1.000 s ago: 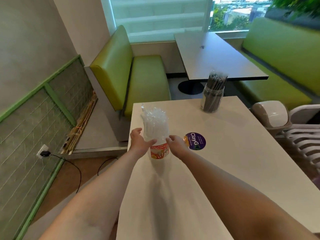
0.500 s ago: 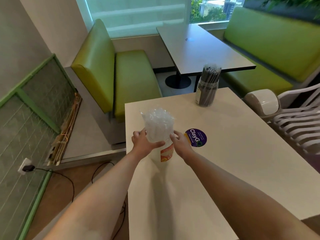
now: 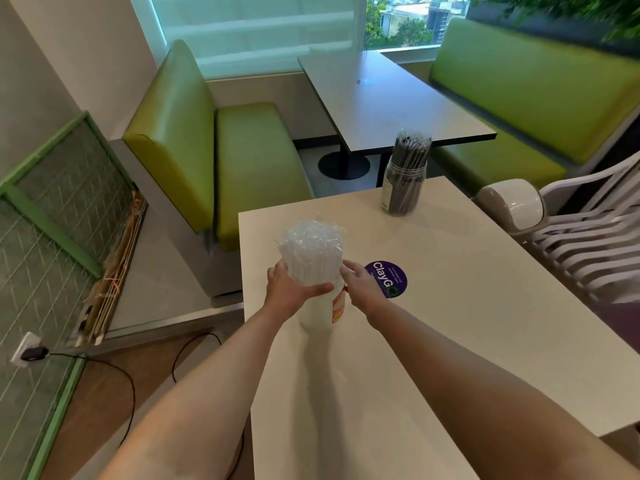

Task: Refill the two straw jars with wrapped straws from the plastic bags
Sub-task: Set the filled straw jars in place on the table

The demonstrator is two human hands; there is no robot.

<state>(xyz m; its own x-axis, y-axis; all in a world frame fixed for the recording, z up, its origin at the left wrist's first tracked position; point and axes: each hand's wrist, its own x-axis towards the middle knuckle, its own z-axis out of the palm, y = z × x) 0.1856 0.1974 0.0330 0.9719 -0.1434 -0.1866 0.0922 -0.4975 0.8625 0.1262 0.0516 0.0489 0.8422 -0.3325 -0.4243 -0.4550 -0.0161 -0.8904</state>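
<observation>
Left hand (image 3: pixel 289 292) grips white straw bundle (image 3: pixel 311 254) at the mouth of the near jar (image 3: pixel 323 311) on the counter (image 3: pixel 450 306). Right hand (image 3: pixel 362 284) touches the bundle's right side, fingers extended. Bundle axis upright, between both hands. Dark-straw jar (image 3: pixel 403 181) stands well apart, far right.

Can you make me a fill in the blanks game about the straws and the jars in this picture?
1. The far jar holds straws that are dark ____.
2. The round sticker on the table is ____.
3. The left hand and right hand are at the bundle of ____ straws.

Missing words: grey; purple; white
</observation>
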